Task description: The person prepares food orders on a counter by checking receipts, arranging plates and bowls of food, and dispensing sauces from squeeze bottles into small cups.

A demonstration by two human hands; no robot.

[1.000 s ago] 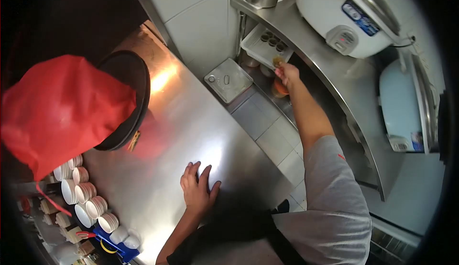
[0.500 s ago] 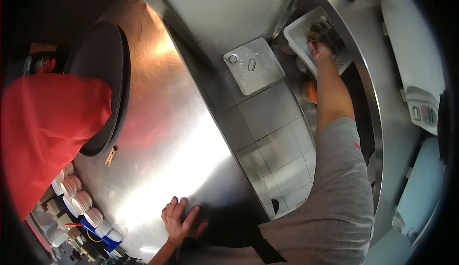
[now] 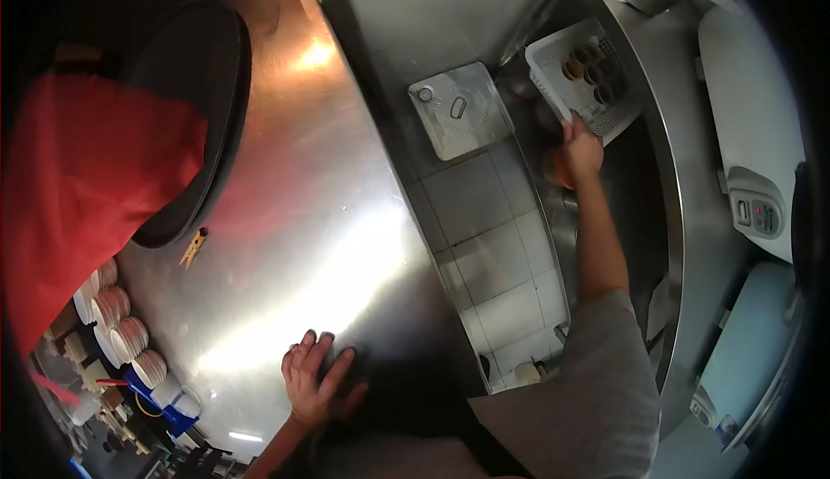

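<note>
My left hand [image 3: 313, 377] rests on the steel counter [image 3: 285, 280] with its fingers apart and nothing in it. My right hand [image 3: 583, 149] reaches under the curved shelf at the right, its fingers closed at the near rim of a white perforated basket [image 3: 560, 97]. Several small dark round cups [image 3: 591, 73] stand in rows inside the basket. Just left of the right wrist is an orange container [image 3: 562, 169], partly hidden by the hand.
A red cloth [image 3: 104, 176] covers part of a black round tray [image 3: 226, 81]. A wooden clothespin [image 3: 194, 248] lies near stacked paper cups [image 3: 130, 338]. A square metal lid [image 3: 461, 109] is beyond the tiled floor [image 3: 484, 245]. Two cookers [image 3: 748, 133] stand on the right shelf [image 3: 692, 220].
My right hand has drawn back from the cups inside the basket to its near rim, and the small cup it held is out of its fingers. My left hand stays on the counter.
</note>
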